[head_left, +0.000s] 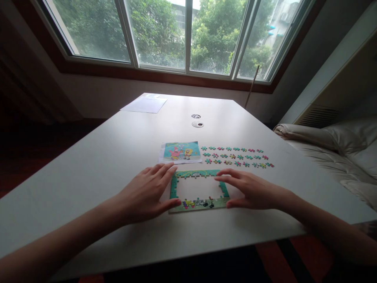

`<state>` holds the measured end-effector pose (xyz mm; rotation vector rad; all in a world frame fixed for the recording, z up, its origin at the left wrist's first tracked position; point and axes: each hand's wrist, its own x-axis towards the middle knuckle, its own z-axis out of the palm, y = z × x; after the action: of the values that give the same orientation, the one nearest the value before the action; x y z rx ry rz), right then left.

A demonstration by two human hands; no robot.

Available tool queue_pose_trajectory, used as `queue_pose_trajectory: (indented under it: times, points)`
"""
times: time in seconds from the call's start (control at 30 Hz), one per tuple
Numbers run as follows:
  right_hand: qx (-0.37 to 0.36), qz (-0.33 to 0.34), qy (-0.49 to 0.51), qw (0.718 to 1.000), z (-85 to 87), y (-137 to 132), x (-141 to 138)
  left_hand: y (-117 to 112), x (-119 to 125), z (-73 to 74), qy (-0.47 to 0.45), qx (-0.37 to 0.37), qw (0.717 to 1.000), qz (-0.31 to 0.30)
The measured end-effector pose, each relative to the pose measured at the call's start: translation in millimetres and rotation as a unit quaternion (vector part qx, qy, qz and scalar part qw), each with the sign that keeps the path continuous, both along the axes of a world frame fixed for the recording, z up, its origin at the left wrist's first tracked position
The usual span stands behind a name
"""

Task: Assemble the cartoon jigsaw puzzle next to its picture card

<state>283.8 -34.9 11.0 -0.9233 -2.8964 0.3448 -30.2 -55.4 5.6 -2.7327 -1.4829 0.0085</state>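
Observation:
A jigsaw puzzle border (200, 203) lies flat on the white table, its pieces joined into a rectangle around a bare middle. My left hand (150, 190) rests at its left side, fingers stretched out, thumb on the lower left corner. At the right side is my right hand (250, 188), fingers apart over the upper right corner and thumb by the lower right one. Neither hand grips a piece. Just behind the border lies a cartoon reference picture (180, 151). Loose jigsaw pieces (232, 156) spread in three rows to the right of that picture.
Two round black-and-white discs (196, 120) lie farther back on the white table (118, 157). Sheets of paper (144, 104) are at its far left corner. A pale sofa (324, 145) stands along the right, and a window (185, 35) is beyond the table.

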Motion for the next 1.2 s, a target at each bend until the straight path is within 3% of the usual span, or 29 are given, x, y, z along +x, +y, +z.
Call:
queue_pose_trajectory:
  times: [0.3,1.2]
  points:
    - [0.007,0.088,-0.019,0.996,-3.9,-29,-20,-6,7,-5.3,0.003,-0.036,0.998,0.046]
    - [0.005,0.088,-0.007,0.996,-2.8,-28,-18,0,-2,-3.5,-0.039,-0.06,0.997,0.034]
